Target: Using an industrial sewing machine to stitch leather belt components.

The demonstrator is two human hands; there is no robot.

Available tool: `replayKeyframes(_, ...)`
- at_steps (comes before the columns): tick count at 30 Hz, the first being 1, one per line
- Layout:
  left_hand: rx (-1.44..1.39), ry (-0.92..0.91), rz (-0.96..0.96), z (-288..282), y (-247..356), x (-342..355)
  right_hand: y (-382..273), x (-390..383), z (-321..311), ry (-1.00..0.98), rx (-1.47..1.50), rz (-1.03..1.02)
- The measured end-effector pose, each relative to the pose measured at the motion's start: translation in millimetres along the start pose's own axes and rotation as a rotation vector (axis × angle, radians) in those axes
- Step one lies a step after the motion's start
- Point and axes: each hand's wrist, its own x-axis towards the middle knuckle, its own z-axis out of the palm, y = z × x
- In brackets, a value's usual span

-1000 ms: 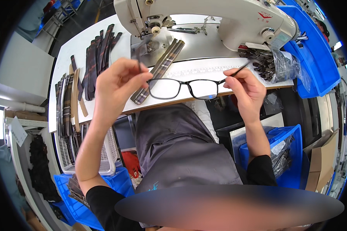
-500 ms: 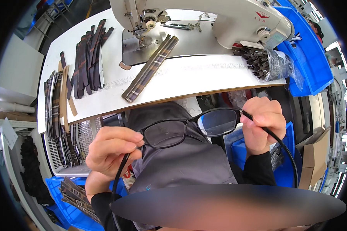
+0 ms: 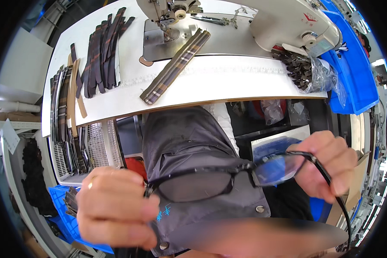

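Note:
Black-framed eyeglasses [image 3: 192, 185] are spread open low in the view, close to the camera and above my grey apron [image 3: 180, 129]. My left hand [image 3: 116, 206] is closed on the frame's left side near the hinge, its fingers blurred. My right hand [image 3: 324, 165] pinches the right temple beside that lens. On the white worktable [image 3: 228, 81] a plaid fabric strip [image 3: 174, 66] lies diagonally, in front of the sewing machine's metal bed [image 3: 219, 38].
Dark and plaid strips [image 3: 101, 56] lie at the table's left, some hanging over a white basket [image 3: 105, 150]. The sewing machine [image 3: 271, 30] stands at the back. Bagged dark pieces [image 3: 299, 69] and a blue tray [image 3: 357, 86] are at right, a cardboard box [image 3: 352, 198] below.
The glasses and both hands have come down from over the table toward the camera, the hands spreading farther apart. The temples now point toward me instead of away.

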Motion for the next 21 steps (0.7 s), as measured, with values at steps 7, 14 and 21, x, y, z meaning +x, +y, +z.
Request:
replayKeyframes(7,-0.202,0.133,0.227,-24.8,22.5,15.3,-13.8,29.4,-26.5,0.052,0.020,-0.224)
replayKeyframes(14,0.102,-0.249,0.031,-38.3,39.0,47.1,-3.0,40.8,-46.5,0.122,-0.152,-0.436)
replayKeyframes(21,0.102,-0.077,0.129,-31.4,11.7,46.2,28.8,70.5,-53.2,0.242,-0.472,-0.606)
